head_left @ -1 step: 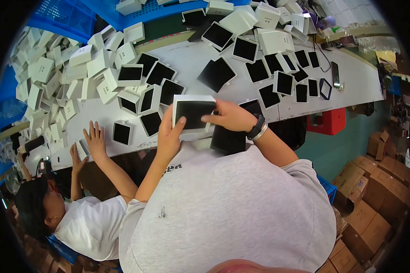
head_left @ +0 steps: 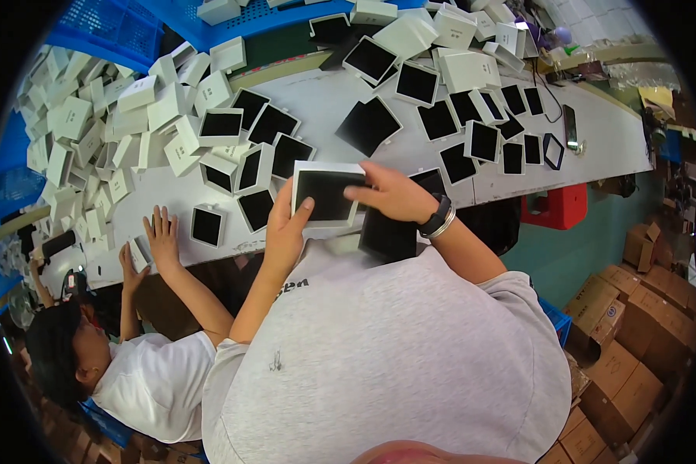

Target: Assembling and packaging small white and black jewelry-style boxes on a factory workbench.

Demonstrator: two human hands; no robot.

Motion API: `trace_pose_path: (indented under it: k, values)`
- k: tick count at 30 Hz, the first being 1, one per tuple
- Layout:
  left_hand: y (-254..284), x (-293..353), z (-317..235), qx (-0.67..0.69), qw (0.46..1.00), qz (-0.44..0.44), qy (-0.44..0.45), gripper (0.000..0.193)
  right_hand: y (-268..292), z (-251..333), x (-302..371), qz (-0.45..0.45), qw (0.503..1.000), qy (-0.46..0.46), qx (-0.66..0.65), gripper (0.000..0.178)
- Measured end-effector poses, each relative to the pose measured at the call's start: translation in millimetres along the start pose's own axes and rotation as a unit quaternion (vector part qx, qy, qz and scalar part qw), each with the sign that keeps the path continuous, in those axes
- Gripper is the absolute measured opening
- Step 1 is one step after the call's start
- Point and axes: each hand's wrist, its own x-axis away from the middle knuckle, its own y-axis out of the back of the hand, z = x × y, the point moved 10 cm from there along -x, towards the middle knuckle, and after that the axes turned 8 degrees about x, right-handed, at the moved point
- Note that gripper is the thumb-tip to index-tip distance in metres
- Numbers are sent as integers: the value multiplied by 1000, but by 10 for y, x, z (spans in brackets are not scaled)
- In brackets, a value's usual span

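Note:
A white box tray with a black inner face (head_left: 325, 203) is held up in front of my chest. My left hand (head_left: 285, 228) grips its left side, thumb on the front edge and fingers behind. At the right side is my right hand (head_left: 398, 195), wearing a dark wristband and a light bangle. Its thumb lies over the black face, and its other fingers curl at the box's upper right edge, partly hidden. Below my right hand, against my shirt, another black-faced piece (head_left: 390, 236) is partly covered.
A heap of white boxes (head_left: 73, 116) fills the table's left. Black-lined trays (head_left: 370, 126) lie across the table (head_left: 518, 176). A co-worker's hand (head_left: 162, 238) rests at the left. A red stool (head_left: 561, 206) and brown cartons (head_left: 615, 309) stand at the right.
My right thumb has shifted slightly over the black face, and my right hand has moved up a little. The box stays in almost the same place.

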Motion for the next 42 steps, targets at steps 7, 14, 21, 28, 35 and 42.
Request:
trace_pose_path:
  k: [7, 14, 21, 28, 35, 42]
  values:
    - [48, -103, 71, -125, 988, 50, 77, 48, 39, -167, -95, -25, 994, -109, 17, 34]
    - [638, -80, -368, -294, 933, -191, -80, 19, 203, -335, -244, -76, 994, -70, 39, 39]
    - [2534, 188, -742, -145, 847, -492, -136, 54, 757, -1015, -609, -145, 849, -206, 465, 62]
    - [452, -454, -736, -511, 800, -157, -271, 42, 1192, -1178, -317, -214, 965, -125, 83, 42]
    - [-539, -802, 1222, -659, 711, 231, -87, 56, 1150, -1972, 655, -37, 966, -252, -48, 41]
    - [-624, -1058, 1240, -550, 797, 249, -13, 31, 1373, -1719, 318, -125, 964, -194, -136, 30]
